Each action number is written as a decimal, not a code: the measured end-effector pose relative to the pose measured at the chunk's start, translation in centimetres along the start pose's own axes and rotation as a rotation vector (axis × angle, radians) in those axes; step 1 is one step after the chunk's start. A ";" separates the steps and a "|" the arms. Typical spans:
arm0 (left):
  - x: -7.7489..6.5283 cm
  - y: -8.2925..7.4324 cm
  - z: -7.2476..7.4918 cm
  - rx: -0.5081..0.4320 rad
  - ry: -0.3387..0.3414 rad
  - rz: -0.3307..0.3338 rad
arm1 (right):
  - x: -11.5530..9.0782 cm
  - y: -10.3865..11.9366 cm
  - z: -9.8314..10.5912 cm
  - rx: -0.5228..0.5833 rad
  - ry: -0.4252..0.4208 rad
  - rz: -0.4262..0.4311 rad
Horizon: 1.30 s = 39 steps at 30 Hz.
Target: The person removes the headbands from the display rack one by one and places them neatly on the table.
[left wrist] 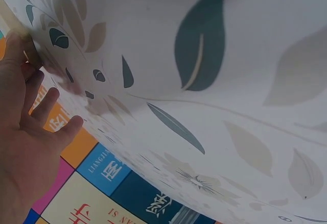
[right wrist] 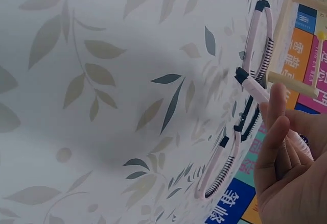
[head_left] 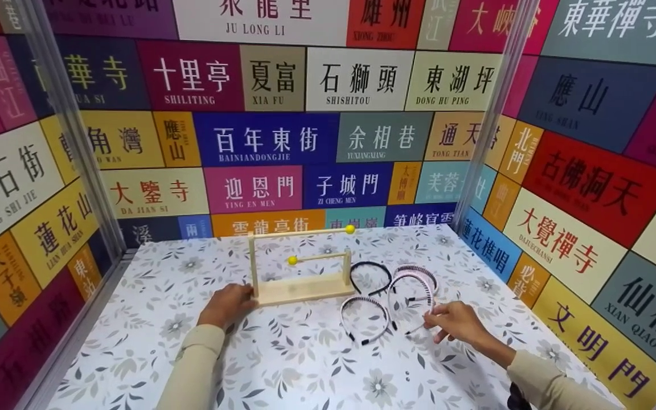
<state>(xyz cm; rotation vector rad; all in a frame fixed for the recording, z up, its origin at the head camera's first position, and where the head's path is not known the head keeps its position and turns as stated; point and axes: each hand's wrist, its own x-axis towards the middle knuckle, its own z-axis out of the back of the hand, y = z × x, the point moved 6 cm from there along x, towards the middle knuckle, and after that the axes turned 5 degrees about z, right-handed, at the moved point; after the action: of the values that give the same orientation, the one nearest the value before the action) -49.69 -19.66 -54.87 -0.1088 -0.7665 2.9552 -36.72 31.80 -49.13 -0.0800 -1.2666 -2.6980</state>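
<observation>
A pale wooden stand [head_left: 305, 289] has a base, uprights and two horizontal rods tipped with yellow balls. My left hand [head_left: 228, 304] grips the left end of its base; in the left wrist view, the wood [left wrist: 31, 53] is at the index fingertip and the other fingers are spread. With thumb and fingers, my right hand [head_left: 456, 322] pinches one end of a pale pink headband [head_left: 431, 293], tilted up off the table. Its dark tip and part of the band [right wrist: 253, 87] stick out past the fingers in the right wrist view.
Around the held headband lie a black headband [head_left: 371, 263], a pink headband [head_left: 431, 274] behind, and another pale headband [head_left: 344, 319] in front. All rest on a table [head_left: 282, 364] with a leaf-patterned cover. Colourful sign-printed walls [head_left: 265, 139] enclose the back and sides.
</observation>
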 end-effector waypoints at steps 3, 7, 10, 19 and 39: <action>-0.1 0.0 0.1 0.000 -0.003 0.001 | -0.1 -0.6 -0.1 0.005 -0.003 -0.015; -0.1 -0.1 0.1 -0.002 0.000 0.011 | -0.1 -1.3 0.2 -0.022 -0.040 -0.032; -0.2 -0.1 0.1 0.009 0.008 0.019 | -0.2 -1.7 0.4 -0.051 -0.072 -0.047; -0.9 -0.6 0.6 0.041 -0.020 -0.034 | -0.1 -3.2 0.8 -0.064 -0.166 -0.076; -0.9 -0.5 0.5 -0.002 -0.030 -0.012 | 0.2 -6.6 1.4 -0.117 -0.159 -0.172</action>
<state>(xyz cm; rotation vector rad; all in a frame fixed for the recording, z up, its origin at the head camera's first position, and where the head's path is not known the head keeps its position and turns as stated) -48.80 -19.51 -54.16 -0.0605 -0.7710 2.9511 -38.04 36.98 -53.19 -0.2121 -1.2065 -2.9651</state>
